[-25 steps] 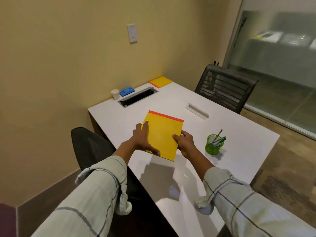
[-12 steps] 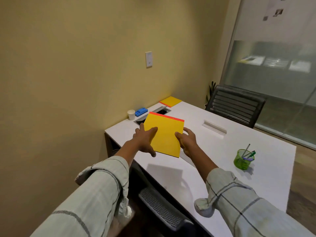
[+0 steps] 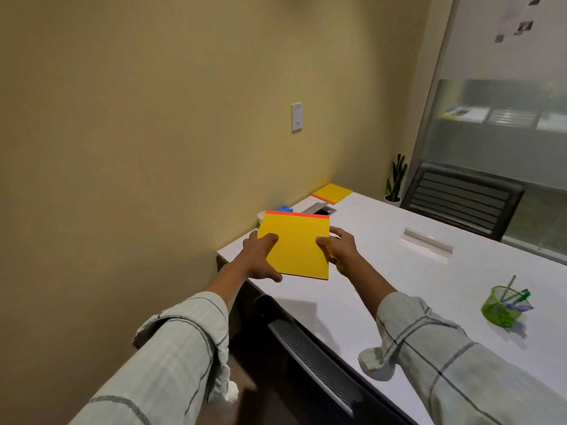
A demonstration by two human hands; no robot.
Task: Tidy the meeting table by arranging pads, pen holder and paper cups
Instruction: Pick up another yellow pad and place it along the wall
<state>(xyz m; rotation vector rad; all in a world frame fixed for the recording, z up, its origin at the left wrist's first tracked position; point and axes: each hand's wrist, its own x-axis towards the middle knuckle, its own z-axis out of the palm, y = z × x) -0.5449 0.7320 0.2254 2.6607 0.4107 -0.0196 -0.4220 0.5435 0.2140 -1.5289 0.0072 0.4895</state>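
Observation:
A yellow pad [image 3: 296, 245] with a red top strip hangs in the air above the near left corner of the white table [image 3: 399, 271]. My left hand [image 3: 257, 259] grips its left edge and my right hand [image 3: 339, 251] grips its right edge. A second yellow pad [image 3: 333, 193] lies flat at the far left corner by the wall. A green mesh pen holder [image 3: 503, 309] with pens stands at the right of the table. A white paper cup [image 3: 261, 216] peeks out behind the held pad, mostly hidden.
A blue object [image 3: 283, 209] and a cable slot [image 3: 319, 208] sit by the wall behind the pad. A clear strip [image 3: 426, 242] lies mid-table. One black chair [image 3: 460, 197] stands at the far side, another [image 3: 316, 363] below me. A potted plant [image 3: 395, 179] fills the corner.
The pad has been lifted off the table and carried left toward the wall corner, now hiding the cup and blue object. My view has tilted up and moved left.

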